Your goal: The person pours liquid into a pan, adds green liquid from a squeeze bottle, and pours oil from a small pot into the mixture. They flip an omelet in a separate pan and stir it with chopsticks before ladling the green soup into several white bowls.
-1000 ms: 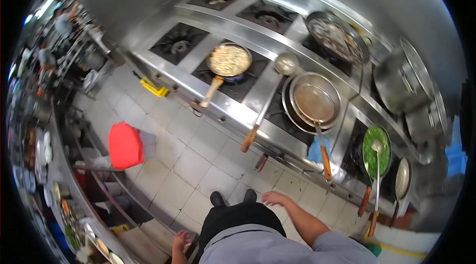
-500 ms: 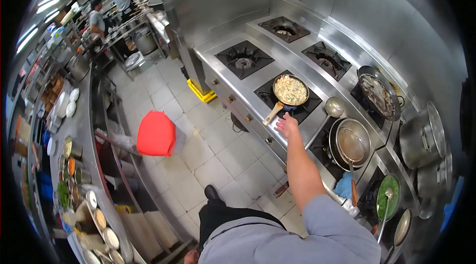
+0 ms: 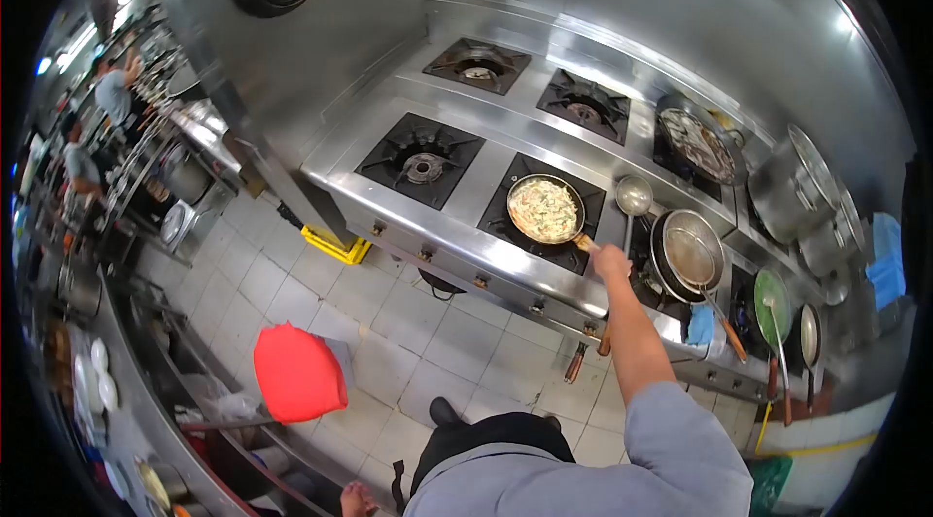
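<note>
My right hand (image 3: 611, 264) is closed around the handle (image 3: 586, 243) of a frying pan. The frying pan (image 3: 512, 224) sits on the front burner, filled with a pale, chopped food (image 3: 546, 209) flecked with green. Just right of the pan, a ladle (image 3: 635, 194) rests on the stove with its bowl up. Beside it a wire strainer (image 3: 692, 250) lies over stacked dark pans. My left hand (image 3: 358, 499) hangs low at the bottom edge, away from the stove, partly cut off, its fingers loose with nothing visible in them.
A free burner (image 3: 423, 165) is left of the pan. Behind are a large greasy pan (image 3: 702, 143) and steel pots (image 3: 792, 187). A green-filled pan (image 3: 771, 303) stands far right. On the floor is a red-covered bin (image 3: 296, 371). People (image 3: 115, 94) work at the far left.
My right hand has gone from open beside the pan handle to gripping it, and the handle has swung to the right. The view has turned rightward.
</note>
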A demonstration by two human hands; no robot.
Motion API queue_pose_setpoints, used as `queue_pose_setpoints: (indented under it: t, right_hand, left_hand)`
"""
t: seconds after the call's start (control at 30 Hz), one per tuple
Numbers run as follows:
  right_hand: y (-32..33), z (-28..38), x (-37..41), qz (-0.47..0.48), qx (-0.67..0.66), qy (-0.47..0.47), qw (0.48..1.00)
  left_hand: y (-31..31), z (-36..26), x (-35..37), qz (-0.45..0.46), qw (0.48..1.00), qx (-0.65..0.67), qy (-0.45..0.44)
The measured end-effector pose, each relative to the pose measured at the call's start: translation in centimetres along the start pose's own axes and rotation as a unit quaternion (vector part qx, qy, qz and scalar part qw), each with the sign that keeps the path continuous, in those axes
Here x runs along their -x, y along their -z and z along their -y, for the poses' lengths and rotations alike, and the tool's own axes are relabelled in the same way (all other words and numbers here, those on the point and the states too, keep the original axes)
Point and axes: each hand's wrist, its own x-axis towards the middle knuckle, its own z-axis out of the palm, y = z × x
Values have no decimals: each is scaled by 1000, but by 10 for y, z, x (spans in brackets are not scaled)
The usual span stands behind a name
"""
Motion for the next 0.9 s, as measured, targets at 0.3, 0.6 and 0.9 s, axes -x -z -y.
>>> queue_pose_setpoints:
  t: [0.3,0.6,0.9]
  right_hand:
    - [-102,64,19,92,-356,-56,928]
    - [-29,83,87,77,-608,-143,777]
    - [104,9,172,-51,-513,-182,837]
  left_hand:
    - [-19,-139,-58,72,997,-21,-34]
    - [-97,-202,-47,190,970,-146,-51]
    - [-87,-222,-108,211,958,-193,-24]
